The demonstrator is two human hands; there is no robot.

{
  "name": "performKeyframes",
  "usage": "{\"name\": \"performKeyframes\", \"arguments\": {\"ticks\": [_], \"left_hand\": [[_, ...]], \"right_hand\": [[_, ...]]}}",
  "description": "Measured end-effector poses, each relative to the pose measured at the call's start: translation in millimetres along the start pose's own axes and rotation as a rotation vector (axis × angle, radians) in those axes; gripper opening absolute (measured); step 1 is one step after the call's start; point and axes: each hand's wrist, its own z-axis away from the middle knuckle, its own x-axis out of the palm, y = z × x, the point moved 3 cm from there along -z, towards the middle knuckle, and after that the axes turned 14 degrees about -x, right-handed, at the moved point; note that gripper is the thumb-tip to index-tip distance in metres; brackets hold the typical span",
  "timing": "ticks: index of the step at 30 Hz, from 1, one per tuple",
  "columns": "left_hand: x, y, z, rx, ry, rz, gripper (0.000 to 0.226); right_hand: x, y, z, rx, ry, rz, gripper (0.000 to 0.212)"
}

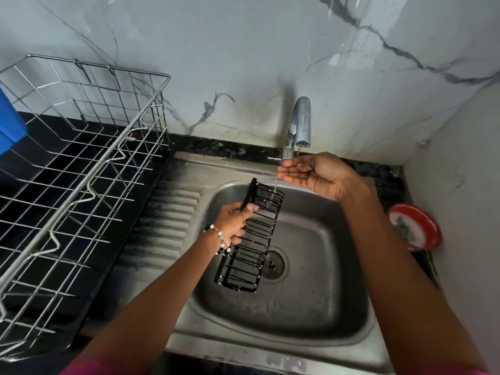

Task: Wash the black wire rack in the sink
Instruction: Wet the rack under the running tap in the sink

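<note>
1. Now I see the left hand (pixel 233 221) gripping the black wire rack (pixel 253 239) over the steel sink (pixel 319 301), at 9 o'clock from the drain (pixel 273 263).
2. Right hand (pixel 311 173), fingers relaxed, cups the tap (pixel 299 125) trickle at 12 o'clock.

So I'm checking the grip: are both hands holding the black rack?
No. Only the left hand grips the black rack over the sink; the right hand is cupped open under the tap.

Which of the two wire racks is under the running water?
The black wire rack, held over the sink by the left hand. The large silver dish rack stands dry on the counter.
</note>
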Motion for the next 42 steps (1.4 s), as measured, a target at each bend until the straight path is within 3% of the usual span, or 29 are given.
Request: {"name": "performKeyframes", "arguments": {"ticks": [7, 11, 14, 17, 21, 25, 28, 32, 35, 39, 42], "left_hand": [[4.3, 14.3, 9.2, -0.045, -0.160, 0.132, 0.027], [10.8, 25.5, 13.2, -0.079, -0.214, 0.185, 0.031], [13.7, 32.5, 14.4, -0.116, -0.222, 0.220, 0.034], [16.2, 35.7, 17.4, -0.162, -0.225, 0.259, 0.035], [18.4, 39.6, 18.9, -0.210, -0.241, 0.348, 0.035], [23.7, 43.8, 20.3, -0.269, -0.261, 0.457, 0.031], [29.7, 49.6, 25.4, -0.312, -0.267, 0.519, 0.024], [36.2, 56.1, 31.6, -0.375, -0.244, 0.513, 0.015], [40.4, 55.5, 27.4, -0.435, -0.287, 0.497, 0.032], [48.9, 59.4, 21.7, -0.411, -0.305, 0.538, 0.033], [52.5, 64.3, 17.7, -0.342, -0.290, 0.538, 0.020]], "right_hand": [[9.8, 0.4, 9.9, -0.019, -0.083, -0.002, 0.034], [8.9, -5.8, 6.7, -0.042, 0.008, 0.080, 0.031], [12.1, -7.6, 7.7, -0.047, -0.055, 0.008, 0.031], [11.5, -8.5, 8.3, -0.058, 0.003, 0.113, 0.030], [21.4, -7.3, 11.9, -0.042, -0.126, 0.067, 0.035], [17.0, -10.5, 9.7, -0.064, -0.032, 0.122, 0.034], [17.6, -13.1, 13.8, -0.036, -0.144, 0.076, 0.036], [8.9, -18.5, 12.6, -0.065, -0.032, 0.112, 0.032], [9.9, -20.7, 15.9, -0.067, -0.109, 0.043, 0.033], [8.1, -24.9, 15.2, -0.076, -0.053, 0.089, 0.030], [10.2, -26.2, 15.9, -0.045, -0.115, 0.086, 0.032]]}}
